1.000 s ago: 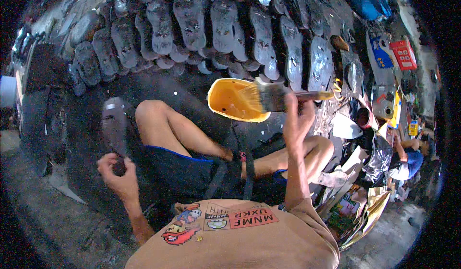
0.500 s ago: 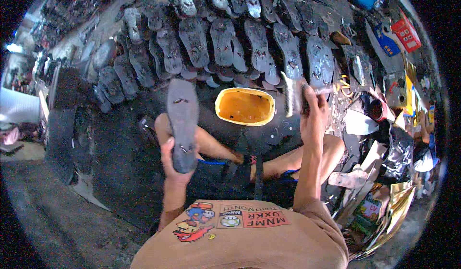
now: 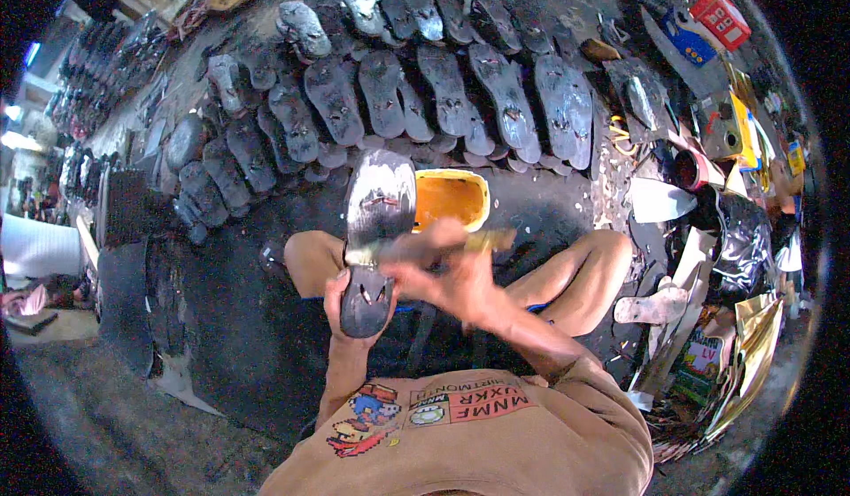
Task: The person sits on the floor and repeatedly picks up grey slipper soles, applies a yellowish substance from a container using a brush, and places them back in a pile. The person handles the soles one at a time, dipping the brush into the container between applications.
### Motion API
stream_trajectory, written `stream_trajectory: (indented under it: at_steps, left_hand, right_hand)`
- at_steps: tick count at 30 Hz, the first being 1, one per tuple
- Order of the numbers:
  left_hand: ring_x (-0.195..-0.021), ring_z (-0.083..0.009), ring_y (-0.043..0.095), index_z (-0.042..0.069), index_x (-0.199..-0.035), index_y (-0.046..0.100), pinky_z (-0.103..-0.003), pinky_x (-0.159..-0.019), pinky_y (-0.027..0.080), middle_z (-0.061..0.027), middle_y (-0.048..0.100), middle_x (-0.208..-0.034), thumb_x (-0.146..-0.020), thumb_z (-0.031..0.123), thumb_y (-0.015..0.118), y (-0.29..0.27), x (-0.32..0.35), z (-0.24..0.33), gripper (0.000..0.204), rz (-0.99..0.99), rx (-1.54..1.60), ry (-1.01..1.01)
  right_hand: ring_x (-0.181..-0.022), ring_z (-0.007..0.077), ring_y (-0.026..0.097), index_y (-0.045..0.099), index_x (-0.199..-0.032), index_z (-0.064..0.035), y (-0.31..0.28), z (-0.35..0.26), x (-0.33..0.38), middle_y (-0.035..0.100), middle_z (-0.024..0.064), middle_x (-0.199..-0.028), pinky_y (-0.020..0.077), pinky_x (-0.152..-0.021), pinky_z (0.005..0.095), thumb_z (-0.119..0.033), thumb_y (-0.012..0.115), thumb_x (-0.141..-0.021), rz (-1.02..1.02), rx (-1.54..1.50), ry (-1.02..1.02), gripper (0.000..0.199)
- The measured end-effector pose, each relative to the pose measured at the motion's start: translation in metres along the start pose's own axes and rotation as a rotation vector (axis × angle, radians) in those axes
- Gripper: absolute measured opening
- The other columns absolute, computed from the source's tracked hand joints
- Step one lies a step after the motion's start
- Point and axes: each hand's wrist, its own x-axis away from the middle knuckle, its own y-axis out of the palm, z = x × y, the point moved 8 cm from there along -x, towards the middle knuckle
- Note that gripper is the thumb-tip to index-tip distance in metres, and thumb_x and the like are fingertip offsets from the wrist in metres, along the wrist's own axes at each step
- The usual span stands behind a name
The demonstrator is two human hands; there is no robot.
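Observation:
My left hand (image 3: 335,308) is shut on the heel end of a dark shoe sole (image 3: 381,202), tilted with its toe end away from me. A wet, shiny coat covers the toe half, and thong slots show in it. Across the sole's middle my right hand (image 3: 460,275), smeared by motion, grips a brush (image 3: 492,240). Its pale bristles touch the sole, and part of the handle is hidden by the fingers. Just behind and right of the sole stands a yellow tub (image 3: 488,202) with amber liquid inside, partly covered by the sole.
Rows of dark soles (image 3: 387,93) lie on the floor ahead, some glossy. To the right are a red box (image 3: 719,14), a dark cup-like container (image 3: 688,170), a black plastic bag (image 3: 742,244) and a pale sole (image 3: 651,307). My crossed legs (image 3: 575,279) flank the workspace.
My right hand has brought the brush from the far right onto the sole. The sole has shifted right, nearer the tub, and its toe half now shines wet.

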Motion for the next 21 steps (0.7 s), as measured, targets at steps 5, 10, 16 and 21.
stream_trajectory:
  at_steps: [5,10,16,21]
  left_hand:
    - [-0.083,-0.0276,0.069,0.0,-0.127,0.062,-0.045,-0.083,0.055,-0.0169,0.072,-0.112,-0.095,0.045,0.052,0.039,-0.002,0.006,0.056,-0.079,-0.181,0.216]
    - [-0.102,-0.0333,0.068,0.001,-0.131,0.058,-0.046,-0.083,0.055,-0.0205,0.068,-0.12,-0.091,0.061,0.054,0.02,-0.008,-0.019,0.072,-0.248,-0.086,-0.097]
    - [-0.118,-0.0313,0.065,0.013,-0.15,0.05,-0.048,-0.097,0.057,-0.0145,0.063,-0.138,-0.101,0.037,0.057,0.036,-0.042,-0.009,0.055,-0.336,0.035,0.104]
    - [-0.105,-0.0244,0.07,0.013,-0.15,0.05,-0.041,-0.088,0.062,-0.0108,0.067,-0.127,-0.107,0.029,0.052,0.072,-0.047,-0.01,0.046,-0.041,0.125,0.066]
  right_hand:
    - [-0.072,0.0139,0.072,0.078,-0.094,-0.0022,-0.065,0.022,-0.054,0.077,0.0093,-0.082,0.0569,-0.067,0.0295,-0.016,0.09,-0.08,0.309,-0.047,0.072,0.023]
    - [-0.071,0.0107,0.07,0.079,-0.096,-0.0024,-0.092,0.052,-0.076,0.077,0.0068,-0.082,0.0563,-0.069,0.0288,-0.018,0.089,-0.082,0.295,0.125,0.123,0.023]
    - [-0.074,0.0278,0.072,0.075,-0.088,-0.0054,-0.022,0.0,0.006,0.073,0.0085,-0.08,0.0565,-0.073,0.0399,-0.032,0.087,-0.079,-0.123,-0.155,0.001,0.03]
    - [-0.081,0.022,0.075,0.079,-0.093,-0.0072,-0.041,0.003,-0.005,0.077,0.0087,-0.089,0.0584,-0.071,0.0385,-0.023,0.084,-0.083,0.03,-0.302,0.284,0.019]
